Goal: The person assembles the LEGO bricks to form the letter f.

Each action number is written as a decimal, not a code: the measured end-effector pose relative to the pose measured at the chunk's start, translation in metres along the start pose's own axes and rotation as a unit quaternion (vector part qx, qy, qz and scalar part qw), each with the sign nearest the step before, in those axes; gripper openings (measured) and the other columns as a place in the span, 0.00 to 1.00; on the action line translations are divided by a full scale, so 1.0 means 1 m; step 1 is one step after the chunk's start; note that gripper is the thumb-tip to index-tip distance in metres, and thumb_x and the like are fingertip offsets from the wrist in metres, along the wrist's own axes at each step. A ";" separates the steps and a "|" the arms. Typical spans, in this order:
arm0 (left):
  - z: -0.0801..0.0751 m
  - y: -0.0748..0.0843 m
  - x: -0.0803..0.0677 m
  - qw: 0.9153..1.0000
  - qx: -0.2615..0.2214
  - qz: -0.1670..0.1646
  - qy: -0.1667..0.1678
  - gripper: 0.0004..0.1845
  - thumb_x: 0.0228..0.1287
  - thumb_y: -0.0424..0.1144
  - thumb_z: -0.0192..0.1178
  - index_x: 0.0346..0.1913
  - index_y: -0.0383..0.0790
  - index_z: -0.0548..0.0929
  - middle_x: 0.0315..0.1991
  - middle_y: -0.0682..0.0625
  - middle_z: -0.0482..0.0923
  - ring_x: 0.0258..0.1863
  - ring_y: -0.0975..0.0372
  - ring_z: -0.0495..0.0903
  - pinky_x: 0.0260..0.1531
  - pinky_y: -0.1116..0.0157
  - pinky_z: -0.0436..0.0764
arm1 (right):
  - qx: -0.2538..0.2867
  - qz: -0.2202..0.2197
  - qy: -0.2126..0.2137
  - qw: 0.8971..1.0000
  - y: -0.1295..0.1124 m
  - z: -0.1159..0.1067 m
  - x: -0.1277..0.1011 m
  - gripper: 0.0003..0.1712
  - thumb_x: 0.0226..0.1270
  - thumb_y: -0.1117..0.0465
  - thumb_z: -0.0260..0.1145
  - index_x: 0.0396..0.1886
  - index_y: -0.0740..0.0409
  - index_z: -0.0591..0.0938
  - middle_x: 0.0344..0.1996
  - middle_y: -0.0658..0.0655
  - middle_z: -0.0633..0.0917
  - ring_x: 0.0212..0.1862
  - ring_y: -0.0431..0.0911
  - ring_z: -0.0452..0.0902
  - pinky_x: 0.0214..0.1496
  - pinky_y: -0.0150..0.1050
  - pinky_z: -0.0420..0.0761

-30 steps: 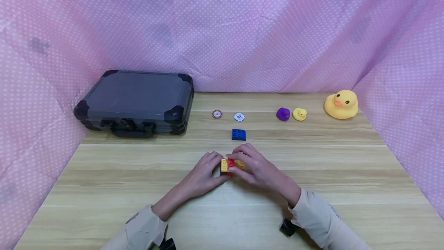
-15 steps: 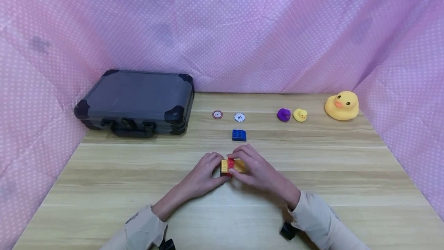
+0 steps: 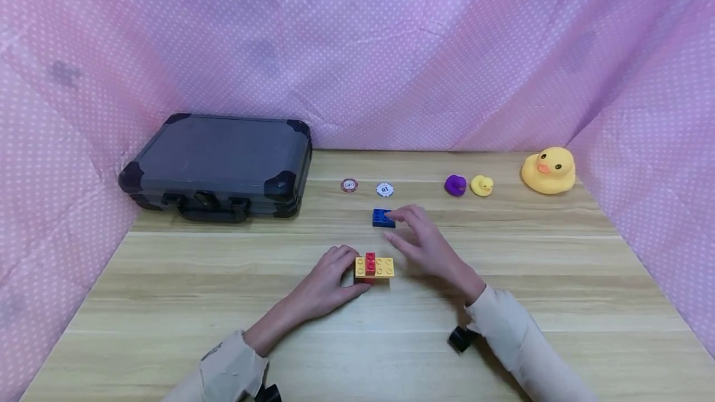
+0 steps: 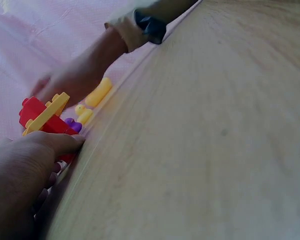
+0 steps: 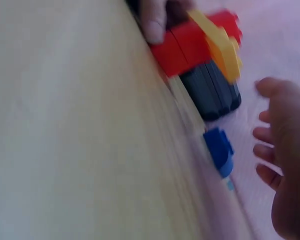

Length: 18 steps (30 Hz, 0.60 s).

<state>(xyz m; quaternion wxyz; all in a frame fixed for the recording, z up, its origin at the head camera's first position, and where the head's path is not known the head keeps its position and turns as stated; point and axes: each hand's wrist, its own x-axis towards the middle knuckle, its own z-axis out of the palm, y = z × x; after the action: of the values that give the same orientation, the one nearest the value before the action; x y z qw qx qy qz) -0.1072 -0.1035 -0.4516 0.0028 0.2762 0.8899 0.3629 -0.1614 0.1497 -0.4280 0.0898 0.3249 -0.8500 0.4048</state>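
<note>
A stack of building blocks stands on the table before me: a long yellow block (image 3: 385, 267) lies crosswise between a red block (image 3: 370, 259) on top and red blocks (image 5: 172, 55) below. My left hand (image 3: 328, 285) grips the lower red blocks, thumb in front and fingers behind. Farther back lies a blue block (image 3: 380, 219) with studs up. My right hand (image 3: 427, 252) is over the table beside it, thumb and fingers spread and holding nothing. Its index finger overlaps the blue block in the head view; whether it touches is unclear.
A grey case (image 3: 223, 154) with black corners stands at the back left. Behind the blue block lie a red-rimmed poker chip (image 3: 349, 185) and a white one (image 3: 385, 189). To the right are a purple duck (image 3: 455, 185), a small yellow duck (image 3: 482, 185) and a large yellow duck (image 3: 550, 170).
My right hand has let go of the top red block and moved away, back towards the blue block, with its fingers spreading. My left hand has stayed in place on the stack.
</note>
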 end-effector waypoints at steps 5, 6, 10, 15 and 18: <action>0.001 0.000 0.000 1.000 -0.004 -0.011 -0.005 0.19 0.64 0.47 0.74 0.53 0.44 0.82 0.51 0.54 0.78 0.50 0.61 0.73 0.51 0.56 0.76 | -0.028 0.048 0.001 0.998 0.020 0.005 0.009 0.25 0.71 0.60 0.72 0.63 0.64 0.79 0.57 0.60 0.78 0.61 0.54 0.73 0.63 0.54 0.74; 0.001 -0.001 0.000 1.000 -0.003 -0.010 -0.005 0.19 0.65 0.47 0.74 0.53 0.44 0.82 0.51 0.54 0.78 0.50 0.61 0.73 0.51 0.56 0.76 | -0.032 0.053 0.001 0.998 0.023 0.006 0.010 0.26 0.70 0.59 0.72 0.64 0.65 0.79 0.57 0.61 0.78 0.60 0.55 0.72 0.63 0.54 0.74; 0.001 -0.001 0.000 1.000 -0.001 -0.007 -0.005 0.19 0.64 0.46 0.74 0.52 0.44 0.81 0.51 0.54 0.78 0.50 0.61 0.73 0.51 0.56 0.76 | -0.041 0.064 0.000 0.997 0.028 0.008 0.012 0.29 0.68 0.58 0.74 0.64 0.65 0.78 0.57 0.62 0.78 0.60 0.56 0.72 0.61 0.54 0.74; 0.001 -0.001 0.000 1.000 0.000 -0.002 -0.003 0.20 0.63 0.46 0.74 0.53 0.44 0.82 0.51 0.53 0.78 0.51 0.60 0.73 0.53 0.55 0.75 | -0.048 0.072 -0.006 0.996 0.030 0.011 0.014 0.30 0.69 0.57 0.73 0.66 0.64 0.78 0.59 0.63 0.78 0.62 0.57 0.72 0.64 0.55 0.73; 0.001 -0.001 0.000 1.000 0.000 -0.001 -0.002 0.19 0.63 0.46 0.74 0.53 0.44 0.82 0.51 0.53 0.78 0.51 0.60 0.73 0.53 0.55 0.75 | -0.055 0.076 -0.013 0.996 0.032 0.011 0.015 0.30 0.70 0.56 0.72 0.67 0.64 0.77 0.60 0.63 0.78 0.62 0.57 0.71 0.64 0.55 0.72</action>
<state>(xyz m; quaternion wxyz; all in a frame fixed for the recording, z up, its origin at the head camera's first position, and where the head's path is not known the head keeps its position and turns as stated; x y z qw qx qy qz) -0.1071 -0.1036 -0.4525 0.0052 0.2765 0.8902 0.3622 -0.1914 0.1489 -0.4496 0.0653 0.2594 -0.8943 0.3586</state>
